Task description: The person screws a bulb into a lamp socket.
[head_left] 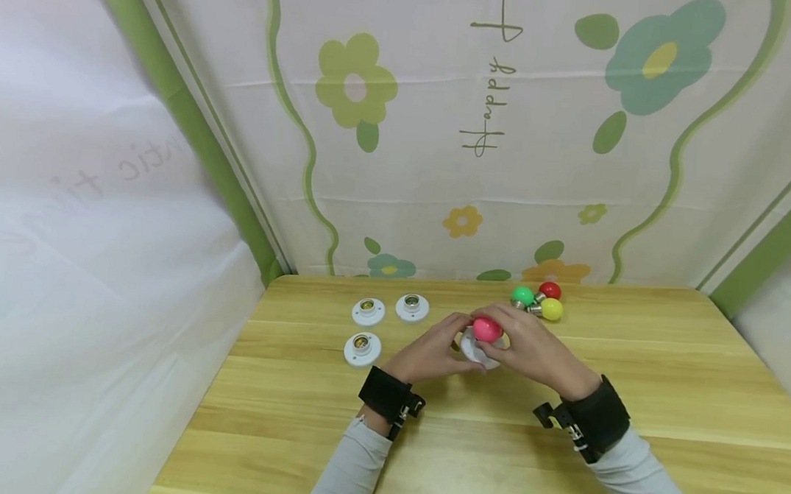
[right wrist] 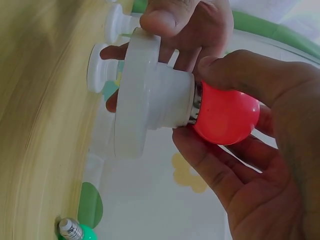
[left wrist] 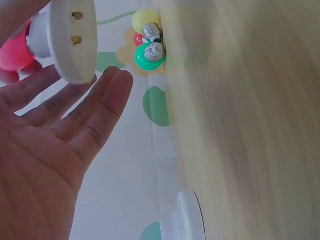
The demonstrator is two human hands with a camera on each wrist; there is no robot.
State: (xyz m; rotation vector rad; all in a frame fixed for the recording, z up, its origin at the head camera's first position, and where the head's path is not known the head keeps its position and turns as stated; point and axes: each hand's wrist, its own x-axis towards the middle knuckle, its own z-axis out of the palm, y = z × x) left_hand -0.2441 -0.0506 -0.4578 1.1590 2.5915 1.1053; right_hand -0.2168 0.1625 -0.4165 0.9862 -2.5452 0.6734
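Note:
A pinkish-red light bulb (right wrist: 227, 116) sits with its metal base in the mouth of a white round lamp holder (right wrist: 137, 95), a narrow band of metal showing between them. My right hand (head_left: 530, 346) pinches the bulb between thumb and fingers. With thumb and fingers at the rim, my left hand (head_left: 434, 348) holds the lamp holder up off the table. In the left wrist view the underside of the lamp holder (left wrist: 75, 42) shows two brass-coloured contacts, and the left fingers (left wrist: 107, 105) reach along below it.
Three more white lamp holders (head_left: 362, 349) stand on the wooden table (head_left: 492, 457) to the left. A green bulb (head_left: 522, 295), a red bulb (head_left: 550, 290) and a yellow bulb (head_left: 552, 309) lie together near the back edge. A flowered curtain (head_left: 425, 167) hangs behind.

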